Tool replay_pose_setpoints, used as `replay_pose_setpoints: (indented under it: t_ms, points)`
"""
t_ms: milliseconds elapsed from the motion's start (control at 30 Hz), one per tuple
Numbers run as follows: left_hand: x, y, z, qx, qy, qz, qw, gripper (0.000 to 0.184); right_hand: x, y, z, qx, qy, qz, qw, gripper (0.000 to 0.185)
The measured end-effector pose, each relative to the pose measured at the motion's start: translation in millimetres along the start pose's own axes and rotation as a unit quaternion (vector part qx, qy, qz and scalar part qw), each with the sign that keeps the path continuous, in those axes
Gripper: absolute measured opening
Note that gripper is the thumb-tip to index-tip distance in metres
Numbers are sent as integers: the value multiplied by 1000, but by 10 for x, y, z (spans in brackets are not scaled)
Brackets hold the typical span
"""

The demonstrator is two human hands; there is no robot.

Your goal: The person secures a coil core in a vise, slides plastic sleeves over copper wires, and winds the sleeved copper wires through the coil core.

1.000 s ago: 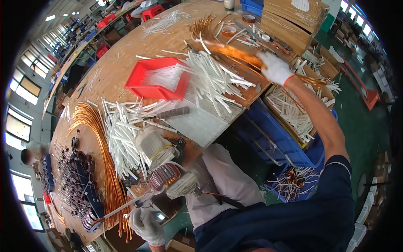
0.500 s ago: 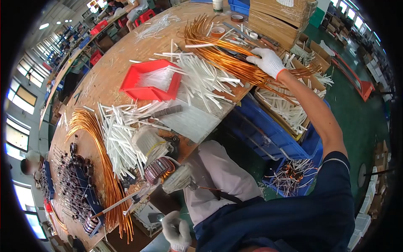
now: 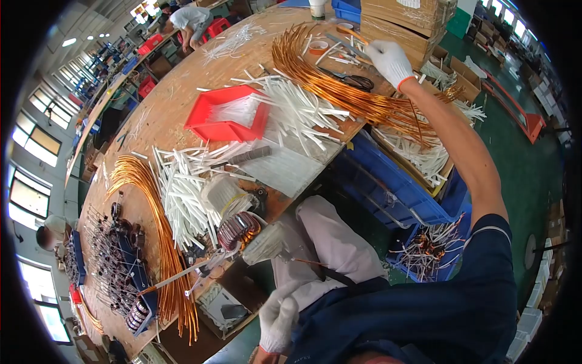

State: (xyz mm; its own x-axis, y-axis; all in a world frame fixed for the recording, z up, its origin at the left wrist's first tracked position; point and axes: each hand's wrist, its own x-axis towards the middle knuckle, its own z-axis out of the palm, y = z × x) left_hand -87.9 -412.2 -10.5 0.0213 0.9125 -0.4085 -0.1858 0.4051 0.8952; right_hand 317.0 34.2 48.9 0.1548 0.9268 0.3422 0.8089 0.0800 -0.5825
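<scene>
My right hand [image 3: 390, 62], in a white glove, is closed around a thin wooden-looking stick [image 3: 353, 34] above the back of the table; the far end of the stick points left. Below it lies a long bundle of copper wires [image 3: 339, 91], with black-handled scissors [image 3: 357, 81] beside it. My left hand [image 3: 279, 321], also gloved, hangs low in front of my lap with its fingers curled in and nothing visible in them. Nearest to it on the table edge, a wire-wound ring coil [image 3: 238, 230] sits at a fixture [image 3: 264, 244].
A red bin [image 3: 197, 115] of white tubes stands among loose white sleeves [image 3: 182, 194]. Another copper wire bundle [image 3: 160, 242] and blue trays of coils [image 3: 130, 273] lie left. Blue crates [image 3: 388, 182] stand right, cartons [image 3: 403, 27] behind. A person [image 3: 193, 21] bends at a far table.
My right hand has moved up and back off the copper wires and now holds the stick. My left hand has shifted slightly to the right. The distant person now leans over.
</scene>
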Motion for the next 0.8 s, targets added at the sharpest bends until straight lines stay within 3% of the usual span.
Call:
replay_pose_setpoints:
  t_ms: [67,133,167,200,233,267,300,367,433,467,500,533,567,600,667,700,733,767,800]
  points:
    - [123,163,-17,123,10,23,992,42,-296,-397,-100,29,125,-117,985,40]
    - [261,413,-16,140,-1,67,988,47,-1045,-905,-114,99,129,-226,960,35]
    - [353,592,42,150,7,102,983,54,-1508,-1119,-179,95,58,-306,945,31]
    - [466,749,112,160,14,137,977,61,-2036,-1307,-240,-27,-15,-386,922,20]
    - [593,824,174,162,38,198,966,70,-2481,-1284,-201,-63,-69,-529,844,21]
    - [700,880,219,164,60,259,950,78,-2840,-1475,-334,48,-208,-479,851,25]
    - [757,944,217,120,77,270,952,58,-3306,-1436,-336,23,-233,-459,857,27]
    - [740,1040,75,64,142,294,943,42,-3941,-1138,-147,131,-480,-223,838,24]
    - [587,1197,-39,16,244,331,911,36,-4464,-285,172,103,-491,-112,858,30]
    - [481,1219,-143,13,297,349,889,34,-4632,32,175,84,-404,-117,903,27]
    - [435,1138,-263,44,411,360,836,32,-4878,381,256,80,-383,36,920,24]
    - [386,1097,-307,-41,429,365,825,32,-5064,648,224,53,-383,86,918,22]
    - [344,1021,-253,-20,422,354,834,33,-5363,1083,315,43,-358,52,931,26]
    - [307,916,-177,0,416,340,843,34,-5325,1014,337,48,-368,42,928,26]
    - [271,579,-150,-19,303,274,913,37,-5119,558,202,92,-357,126,921,36]
    - [310,415,-95,78,239,281,926,40,-4823,172,166,69,-406,148,899,51]
    - [334,-54,-149,106,205,248,941,31,-4634,-151,168,137,-406,118,896,55]
    - [279,286,34,175,94,45,979,26,-4489,-447,200,205,-402,87,888,59]
    - [335,179,225,103,38,7,994,22,-4368,-725,273,295,-374,5,879,62]
